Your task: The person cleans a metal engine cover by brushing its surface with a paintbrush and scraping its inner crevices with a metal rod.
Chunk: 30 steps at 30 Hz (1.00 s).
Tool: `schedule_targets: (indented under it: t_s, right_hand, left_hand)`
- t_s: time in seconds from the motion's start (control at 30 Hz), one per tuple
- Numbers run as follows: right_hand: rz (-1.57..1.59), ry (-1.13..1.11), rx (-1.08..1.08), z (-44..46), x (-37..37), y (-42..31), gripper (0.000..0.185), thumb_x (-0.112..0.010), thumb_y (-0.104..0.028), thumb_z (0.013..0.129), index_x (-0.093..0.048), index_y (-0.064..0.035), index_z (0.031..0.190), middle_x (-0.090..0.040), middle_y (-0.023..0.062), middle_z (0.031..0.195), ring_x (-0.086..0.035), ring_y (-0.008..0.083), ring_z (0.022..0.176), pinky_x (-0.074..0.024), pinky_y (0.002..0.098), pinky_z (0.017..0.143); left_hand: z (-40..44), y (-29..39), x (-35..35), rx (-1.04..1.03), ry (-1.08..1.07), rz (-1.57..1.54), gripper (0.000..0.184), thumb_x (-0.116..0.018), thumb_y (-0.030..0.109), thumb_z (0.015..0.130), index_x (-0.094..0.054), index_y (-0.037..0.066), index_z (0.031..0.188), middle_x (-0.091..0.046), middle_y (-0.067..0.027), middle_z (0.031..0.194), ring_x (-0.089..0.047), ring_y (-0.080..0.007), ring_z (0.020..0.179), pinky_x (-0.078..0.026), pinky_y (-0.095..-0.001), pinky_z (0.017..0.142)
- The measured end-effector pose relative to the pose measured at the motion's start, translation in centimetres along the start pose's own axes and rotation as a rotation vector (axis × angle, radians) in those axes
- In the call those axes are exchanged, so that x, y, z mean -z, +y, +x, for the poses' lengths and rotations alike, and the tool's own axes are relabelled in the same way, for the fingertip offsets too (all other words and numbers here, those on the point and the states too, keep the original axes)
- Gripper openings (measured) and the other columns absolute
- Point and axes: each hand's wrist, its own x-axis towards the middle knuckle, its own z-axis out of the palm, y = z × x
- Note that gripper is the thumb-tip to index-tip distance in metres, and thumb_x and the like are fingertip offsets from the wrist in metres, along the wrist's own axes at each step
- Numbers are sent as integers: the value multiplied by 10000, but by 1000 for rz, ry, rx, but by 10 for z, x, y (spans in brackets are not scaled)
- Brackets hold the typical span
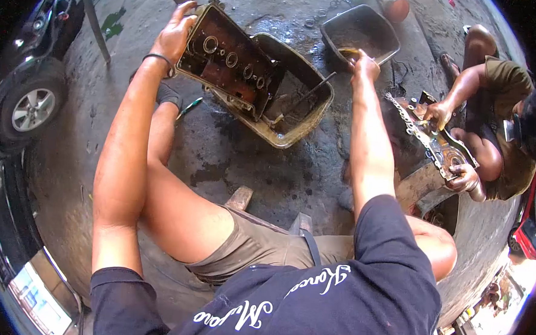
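Note:
My left hand point(173, 36) grips the upper left end of an engine valve cover point(215, 74), fingers wrapped over its edge. The cover is tilted, its oily brown inside with several round rings facing me. Its lower end rests in a large dark basin point(309, 130), which holds murky liquid. To the right, my right hand point(364, 68) is closed at the near rim of a smaller black basin point(381, 28) with dark liquid in it. A thin yellow object point(348, 50) shows at its fingers; its kind is unclear.
At right a co-worker's hands point(439, 113) hold a metal engine cover point(430, 136) with a light edge. A pale funnel-like container point(395, 8) lies beyond the small basin. A green-handled tool point(190, 106) lies near my left foot. A car wheel point(31, 108) stands at left.

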Motion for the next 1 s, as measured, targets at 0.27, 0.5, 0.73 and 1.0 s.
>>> schedule_targets:
  t_s: [0.27,0.5,0.73,1.0]
  right_hand:
    - [-199,-785,-584,-174,-1,64,348,-716,-324,856,-706,13,940,-710,171,771,-663,209,568,-533,322,494]
    - [-591,-333,167,-173,-30,69,380,-659,-378,801,-731,-30,936,-728,222,901,-720,378,830,-556,460,801]
    - [-628,-724,367,-159,16,56,516,-609,-492,901,-729,-6,1023,-722,249,970,-708,416,869,-554,468,833]
    - [472,-901,504,-270,40,-98,219,-685,-209,898,-731,-18,995,-744,107,851,-715,175,751,-563,328,679]
  left_hand:
    - [13,-16,5,-20,-47,-1,410,-465,264,1006,-502,142,1396,-584,-144,1359,-587,-286,1217,-421,-338,1044]
    - [-3,-7,-1,55,10,-88,418,-509,224,988,-512,180,1404,-630,-123,1231,-589,-208,1105,-452,-312,976]
    - [-5,10,6,246,-46,-507,438,-550,210,975,-528,177,1412,-564,-61,1338,-556,-198,1167,-452,-318,989]
    - [-15,22,14,215,-49,-423,460,-496,203,990,-481,168,1449,-574,-42,1338,-632,-141,1023,-527,-261,853]
